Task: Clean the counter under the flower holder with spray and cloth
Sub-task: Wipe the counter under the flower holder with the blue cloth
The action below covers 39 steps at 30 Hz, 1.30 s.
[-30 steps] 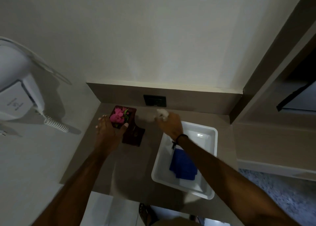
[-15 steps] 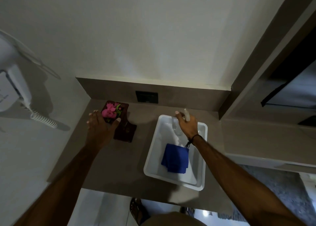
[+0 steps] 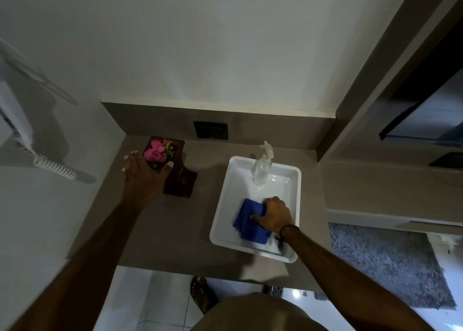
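Observation:
A dark brown flower holder with pink flowers stands at the back left of the brown counter. My left hand wraps around its left side, thumb against the front. A white tray sits to the right. Inside it a clear spray bottle stands upright at the far end, nobody touching it. A folded blue cloth lies in the near half, and my right hand presses down on it with fingers curled over its edge.
A white wall phone with a coiled cord hangs on the left wall. A dark socket plate sits in the backsplash. A cabinet edge bounds the counter's right side. Sandalled feet and a grey rug show below.
My right hand carried the spray bottle to the tray, set it upright at the far end, let go, and came down onto the blue cloth. My left hand stayed on the flower holder.

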Motion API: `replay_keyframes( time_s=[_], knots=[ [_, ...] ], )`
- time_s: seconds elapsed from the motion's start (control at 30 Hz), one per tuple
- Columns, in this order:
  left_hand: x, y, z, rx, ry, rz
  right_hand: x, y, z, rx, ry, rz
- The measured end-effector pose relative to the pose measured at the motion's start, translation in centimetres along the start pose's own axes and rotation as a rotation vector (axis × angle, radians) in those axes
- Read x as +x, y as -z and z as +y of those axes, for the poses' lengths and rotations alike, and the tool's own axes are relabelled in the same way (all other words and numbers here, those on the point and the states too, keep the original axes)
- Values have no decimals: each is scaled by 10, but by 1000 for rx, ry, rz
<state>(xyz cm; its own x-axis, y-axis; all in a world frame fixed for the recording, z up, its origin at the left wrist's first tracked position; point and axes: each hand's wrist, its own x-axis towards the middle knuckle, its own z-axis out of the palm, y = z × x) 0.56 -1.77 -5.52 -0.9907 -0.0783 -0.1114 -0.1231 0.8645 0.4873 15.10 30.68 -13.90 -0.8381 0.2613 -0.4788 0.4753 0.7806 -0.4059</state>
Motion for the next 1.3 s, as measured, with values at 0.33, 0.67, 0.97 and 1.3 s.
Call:
replay_keyframes(
  time_s=[0.33,0.67,0.97,1.3],
  knots=[
    [-2,-2,1,19,-7,-30,1,29,-67,820,-96,8],
    [-1,-2,5,-81,34,-49,3,-11,-229,820,171,134],
    [-7,-1,6,-71,19,-75,43,-52,-217,460,63,39],
    [-10,5,16,-80,34,-64,33,7,-222,879,136,-54]
  ],
)
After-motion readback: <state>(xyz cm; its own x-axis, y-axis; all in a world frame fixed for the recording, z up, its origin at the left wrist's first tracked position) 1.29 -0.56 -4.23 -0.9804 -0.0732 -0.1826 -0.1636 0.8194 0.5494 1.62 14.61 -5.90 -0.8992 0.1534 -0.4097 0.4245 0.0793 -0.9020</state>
